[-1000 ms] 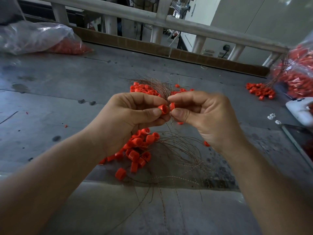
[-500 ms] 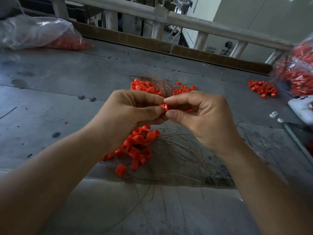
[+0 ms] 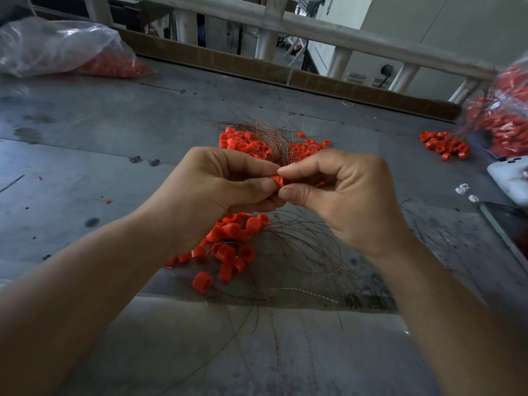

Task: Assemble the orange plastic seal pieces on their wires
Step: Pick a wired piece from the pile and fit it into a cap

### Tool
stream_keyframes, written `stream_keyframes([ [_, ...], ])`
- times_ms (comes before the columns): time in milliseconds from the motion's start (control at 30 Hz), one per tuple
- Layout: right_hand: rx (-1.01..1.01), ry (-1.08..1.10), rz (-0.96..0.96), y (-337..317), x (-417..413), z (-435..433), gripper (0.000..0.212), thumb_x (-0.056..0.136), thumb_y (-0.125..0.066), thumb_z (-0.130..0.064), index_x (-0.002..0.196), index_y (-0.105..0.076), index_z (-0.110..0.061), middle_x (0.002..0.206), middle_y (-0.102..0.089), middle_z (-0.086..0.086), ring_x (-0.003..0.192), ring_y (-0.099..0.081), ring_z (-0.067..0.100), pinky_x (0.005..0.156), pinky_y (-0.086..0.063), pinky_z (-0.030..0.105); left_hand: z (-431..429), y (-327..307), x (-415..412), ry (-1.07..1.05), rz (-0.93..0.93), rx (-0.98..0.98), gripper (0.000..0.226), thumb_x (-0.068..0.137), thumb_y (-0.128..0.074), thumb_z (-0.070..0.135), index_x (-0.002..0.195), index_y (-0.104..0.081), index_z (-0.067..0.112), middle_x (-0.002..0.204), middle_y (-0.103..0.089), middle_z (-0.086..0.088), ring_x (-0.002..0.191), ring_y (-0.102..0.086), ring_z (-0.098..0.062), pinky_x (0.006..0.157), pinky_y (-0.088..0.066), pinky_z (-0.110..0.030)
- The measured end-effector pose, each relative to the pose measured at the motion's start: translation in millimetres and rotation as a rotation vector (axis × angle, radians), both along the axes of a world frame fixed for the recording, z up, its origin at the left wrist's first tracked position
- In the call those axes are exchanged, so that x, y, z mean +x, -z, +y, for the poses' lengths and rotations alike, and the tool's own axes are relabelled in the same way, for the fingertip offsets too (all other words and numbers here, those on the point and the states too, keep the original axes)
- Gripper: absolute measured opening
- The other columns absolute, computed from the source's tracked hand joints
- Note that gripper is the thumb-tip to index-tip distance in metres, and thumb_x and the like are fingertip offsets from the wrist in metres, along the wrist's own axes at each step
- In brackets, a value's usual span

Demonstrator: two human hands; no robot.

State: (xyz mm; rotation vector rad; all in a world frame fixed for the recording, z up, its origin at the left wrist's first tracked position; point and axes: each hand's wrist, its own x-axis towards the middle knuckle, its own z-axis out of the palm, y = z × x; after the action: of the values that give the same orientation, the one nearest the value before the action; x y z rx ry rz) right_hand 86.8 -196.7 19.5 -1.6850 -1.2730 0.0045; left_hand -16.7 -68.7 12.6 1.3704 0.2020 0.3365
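Pinching one orange seal piece (image 3: 277,182) between left hand (image 3: 217,195) and right hand (image 3: 337,195), held up over the desk (image 3: 85,155) — each grip curled tight on it, thumb and forefinger closed. Directly beneath, a heap of loose orange pieces (image 3: 231,247) tangled among thin wires (image 3: 308,252).

Hands: two, the left hand (image 3: 217,195) and the right hand (image 3: 343,195), pinching one orange seal piece (image 3: 277,182) between them. Heaps of orange pieces on the worktop (image 3: 114,138): three, namely near heap (image 3: 231,247), middle heap (image 3: 245,144) and right heap (image 3: 444,144). Plastic bags: two, left bag (image 3: 57,50) and right bag (image 3: 503,115). Loose wires (image 3: 300,252): too many to count.
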Motion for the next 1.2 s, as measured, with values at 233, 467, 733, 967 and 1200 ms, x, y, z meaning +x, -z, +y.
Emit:
stream_keyframes([
  [233,0.038,0.019,0.021,4,-1,0,0.028,0.065,-0.076,-0.01,0.09,-0.066,-0.018,0.077,-0.063,-0.016,0.073,-0.065,-0.001,0.066,-0.05,0.011,-3,3,1,-0.051,-0.018,0.04,0.016,0.058,-0.062,0.006,0.071,-0.07,0.01,0.065,-0.071,-0.008,0.06,-0.069,-0.015,0.055,-0.053,-0.017],
  [467,0.095,0.004,0.007,5,-1,2,0.03,0.067,-0.074,-0.015,0.095,-0.065,-0.015,0.078,-0.063,-0.014,0.07,-0.064,-0.003,0.064,-0.05,0.012,-2,1,-1,-0.001,-0.034,0.024,0.019,0.058,-0.062,0.013,0.071,-0.076,0.015,0.068,-0.072,-0.006,0.065,-0.07,-0.014,0.058,-0.053,-0.017],
  [733,0.109,-0.006,-0.029,5,-1,2,0.027,0.065,-0.073,-0.017,0.09,-0.065,-0.016,0.075,-0.062,-0.015,0.067,-0.063,-0.004,0.063,-0.049,0.012,-3,1,-1,0.004,-0.035,0.012,0.019,0.057,-0.062,0.011,0.07,-0.075,0.012,0.066,-0.071,-0.007,0.062,-0.069,-0.013,0.055,-0.053,-0.016],
  [967,0.084,-0.057,0.021,1,-2,2,0.022,0.065,-0.072,-0.023,0.086,-0.064,-0.023,0.077,-0.063,-0.014,0.072,-0.064,0.001,0.066,-0.05,0.013,1,0,-1,0.043,-0.049,-0.009,0.02,0.056,-0.062,0.01,0.073,-0.074,0.01,0.066,-0.071,-0.008,0.061,-0.069,-0.015,0.054,-0.053,-0.016],
  [1200,-0.192,-0.182,0.069,-6,3,-3,0.027,0.064,-0.065,-0.034,0.091,-0.062,-0.036,0.079,-0.056,-0.012,0.078,-0.057,0.005,0.074,-0.048,0.02,5,0,-3,0.186,0.013,-0.005,0.045,0.056,-0.065,0.013,0.101,-0.061,0.011,0.072,-0.071,-0.012,0.064,-0.07,-0.019,0.055,-0.054,-0.02],
])
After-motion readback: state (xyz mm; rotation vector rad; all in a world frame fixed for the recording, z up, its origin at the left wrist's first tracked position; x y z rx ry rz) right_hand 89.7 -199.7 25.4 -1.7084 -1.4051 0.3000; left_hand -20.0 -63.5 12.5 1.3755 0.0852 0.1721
